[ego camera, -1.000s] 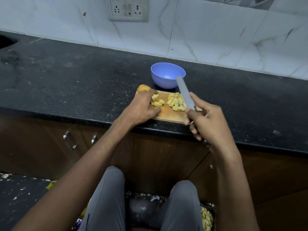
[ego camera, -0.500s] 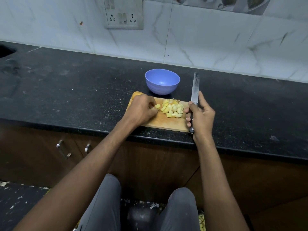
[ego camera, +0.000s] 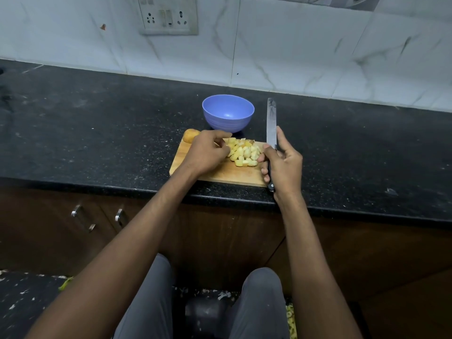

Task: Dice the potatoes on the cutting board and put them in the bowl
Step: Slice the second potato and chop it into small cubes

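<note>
A wooden cutting board [ego camera: 220,174] lies at the counter's front edge. A pile of diced potato [ego camera: 244,152] sits on its far right part. My left hand [ego camera: 206,154] rests on the board, and its curled fingers close on pieces at the pile's left side. My right hand [ego camera: 283,162] grips a knife [ego camera: 271,121] by the handle, with the blade pointing away along the pile's right side. A whole potato [ego camera: 190,135] peeks out at the board's far left corner, partly hidden by my left hand. The blue bowl [ego camera: 228,124] stands just behind the board, and nothing shows inside it.
The black counter [ego camera: 97,133] spreads to both sides, backed by a tiled wall with a socket panel [ego camera: 168,18]. Cabinet handles [ego camera: 83,216] sit below the edge at left. My knees and scattered scraps on the floor [ego camera: 291,319] are underneath.
The knife swung from slanting across the board to standing along the pile's right side. The diced pieces are gathered closer together between my hands.
</note>
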{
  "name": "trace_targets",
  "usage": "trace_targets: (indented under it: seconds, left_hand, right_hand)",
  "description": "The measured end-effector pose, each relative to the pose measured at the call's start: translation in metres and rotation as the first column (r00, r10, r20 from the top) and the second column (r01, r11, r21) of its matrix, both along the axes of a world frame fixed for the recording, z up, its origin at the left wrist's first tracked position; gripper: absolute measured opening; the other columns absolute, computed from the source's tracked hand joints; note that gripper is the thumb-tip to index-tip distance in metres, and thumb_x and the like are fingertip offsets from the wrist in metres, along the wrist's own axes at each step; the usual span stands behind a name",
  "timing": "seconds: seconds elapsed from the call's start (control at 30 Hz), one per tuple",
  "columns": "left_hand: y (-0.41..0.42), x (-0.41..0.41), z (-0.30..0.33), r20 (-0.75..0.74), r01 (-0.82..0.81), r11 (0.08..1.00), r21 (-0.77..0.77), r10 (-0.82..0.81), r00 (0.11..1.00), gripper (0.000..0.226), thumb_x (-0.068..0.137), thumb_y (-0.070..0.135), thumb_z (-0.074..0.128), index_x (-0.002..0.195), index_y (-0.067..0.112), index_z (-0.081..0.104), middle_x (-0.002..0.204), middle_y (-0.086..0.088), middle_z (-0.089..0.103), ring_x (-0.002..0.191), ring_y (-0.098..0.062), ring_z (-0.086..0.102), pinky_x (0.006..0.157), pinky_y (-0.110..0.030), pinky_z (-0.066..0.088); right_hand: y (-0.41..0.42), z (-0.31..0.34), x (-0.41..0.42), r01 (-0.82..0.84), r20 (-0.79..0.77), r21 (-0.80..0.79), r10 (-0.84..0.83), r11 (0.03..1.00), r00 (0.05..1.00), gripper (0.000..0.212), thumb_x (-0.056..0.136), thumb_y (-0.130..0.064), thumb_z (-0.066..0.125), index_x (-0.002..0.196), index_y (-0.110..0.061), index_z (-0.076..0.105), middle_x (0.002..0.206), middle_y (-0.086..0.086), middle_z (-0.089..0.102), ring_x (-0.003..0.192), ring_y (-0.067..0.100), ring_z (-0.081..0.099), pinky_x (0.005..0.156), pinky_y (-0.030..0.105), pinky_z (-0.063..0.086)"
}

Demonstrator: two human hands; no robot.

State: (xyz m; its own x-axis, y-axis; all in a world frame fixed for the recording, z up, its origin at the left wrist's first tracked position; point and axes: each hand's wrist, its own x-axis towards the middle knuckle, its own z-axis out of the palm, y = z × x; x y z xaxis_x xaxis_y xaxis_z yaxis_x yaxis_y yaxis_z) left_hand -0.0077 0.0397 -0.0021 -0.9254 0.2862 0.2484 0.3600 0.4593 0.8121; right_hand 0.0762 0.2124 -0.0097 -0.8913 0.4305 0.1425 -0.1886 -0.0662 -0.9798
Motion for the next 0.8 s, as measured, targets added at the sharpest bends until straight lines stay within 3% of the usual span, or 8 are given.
trace_targets:
  seconds: [0.13, 0.4, 0.57, 0.67, 0.8]
  left_hand:
    - [0.001, 0.003, -0.002, -0.011, 0.020, 0.994, 0.108, -0.019, 1.000, 0.034, 0.092, 0.014, 0.072, 0.126, 0.015, 0.069, 0.097, 0.002, 0.071, 0.090, -0.021, 0.070, 0.088, -0.045, 0.059]
    - [0.012, 0.004, -0.001, -0.045, 0.122, 0.987, 0.109, -0.118, 0.992, 0.038, 0.091, 0.001, 0.070, 0.127, 0.012, 0.069, 0.103, -0.001, 0.071, 0.093, -0.013, 0.064, 0.085, -0.020, 0.054]
    - [0.002, 0.004, 0.005, -0.060, 0.001, 0.969, 0.247, 0.015, 0.998, 0.028, 0.096, 0.001, 0.064, 0.120, 0.011, 0.073, 0.104, 0.001, 0.075, 0.087, -0.010, 0.070, 0.082, -0.026, 0.059]
    - [-0.013, -0.003, 0.011, -0.141, -0.132, 0.989, 0.063, 0.139, 0.980, 0.027, 0.096, 0.004, 0.061, 0.119, 0.012, 0.074, 0.109, 0.001, 0.073, 0.094, -0.008, 0.066, 0.089, -0.026, 0.056]
    - [-0.021, -0.013, 0.020, -0.121, -0.068, 0.954, -0.293, 0.033, 0.992, 0.027, 0.094, 0.011, 0.065, 0.120, 0.016, 0.073, 0.113, -0.003, 0.072, 0.106, -0.020, 0.064, 0.105, -0.046, 0.048]
  right_hand:
    - [-0.001, -0.001, 0.001, 0.007, -0.004, 0.016, -0.007, 1.000, 1.000, 0.061, 0.105, -0.009, 0.059, 0.159, -0.028, 0.040, 0.068, 0.004, 0.063, 0.047, 0.012, 0.045, 0.037, 0.024, 0.036]
    - [-0.001, -0.002, 0.001, 0.009, -0.004, 0.035, -0.008, 0.999, 1.000, 0.060, 0.105, -0.009, 0.058, 0.158, -0.029, 0.040, 0.068, 0.005, 0.063, 0.047, 0.013, 0.046, 0.037, 0.024, 0.036]
    - [0.000, -0.003, 0.002, 0.001, -0.005, 0.041, 0.000, 0.999, 1.000, 0.060, 0.105, -0.011, 0.059, 0.159, -0.030, 0.039, 0.070, 0.004, 0.064, 0.048, 0.013, 0.046, 0.037, 0.024, 0.037]
    - [0.001, -0.004, 0.000, 0.000, -0.003, 0.047, 0.000, 0.999, 1.000, 0.060, 0.105, -0.012, 0.059, 0.159, -0.030, 0.040, 0.070, 0.005, 0.064, 0.049, 0.013, 0.046, 0.037, 0.024, 0.037]
    - [0.001, -0.004, 0.000, -0.004, -0.004, 0.052, 0.004, 0.999, 1.000, 0.060, 0.105, -0.012, 0.059, 0.159, -0.030, 0.040, 0.071, 0.005, 0.064, 0.049, 0.013, 0.046, 0.037, 0.024, 0.037]
